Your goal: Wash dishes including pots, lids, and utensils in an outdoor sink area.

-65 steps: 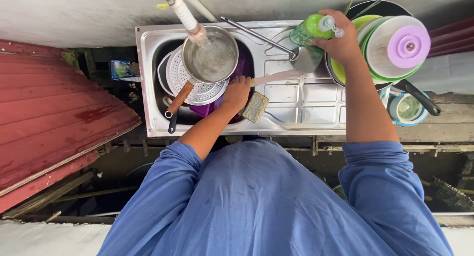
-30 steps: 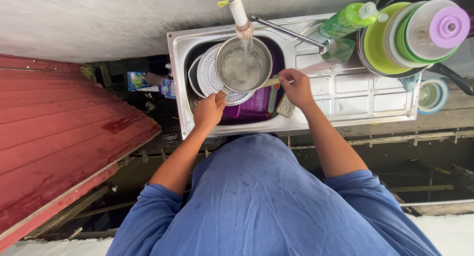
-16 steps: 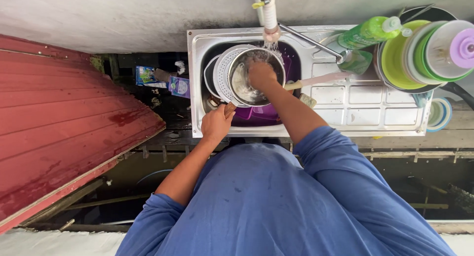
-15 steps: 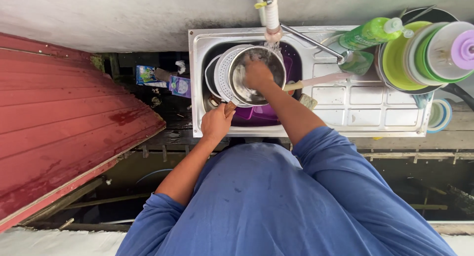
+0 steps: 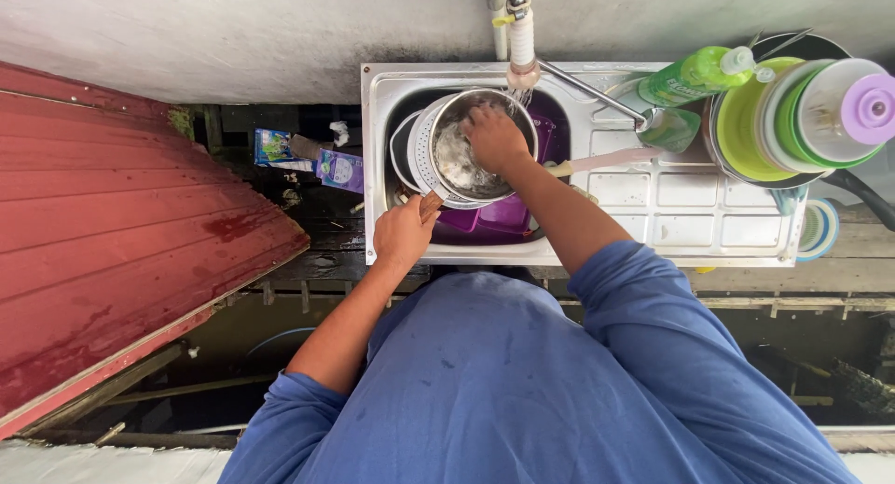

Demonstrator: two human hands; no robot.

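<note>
A steel saucepan (image 5: 457,158) with a brown wooden handle sits tilted in the basin of a steel sink (image 5: 597,246), under a running tap (image 5: 520,36). My left hand (image 5: 403,232) grips the pan's handle at the basin's front left. My right hand (image 5: 494,137) is inside the pan, pressed against its soapy inner wall; what it holds is hidden. Under the pan lie a white perforated plate (image 5: 419,148) and a purple plastic container (image 5: 494,218).
A green dish-soap bottle (image 5: 697,74) and a long-handled ladle (image 5: 606,97) lie on the drainboard. At the far right stands a stack of green and white dishes with a purple lid (image 5: 802,111). A red sloping roof (image 5: 112,232) is at the left.
My right hand left the soap bottle, picked up the sponge from beside the basin and went into the pan. My left hand moved from the sponge onto the pan's handle.
</note>
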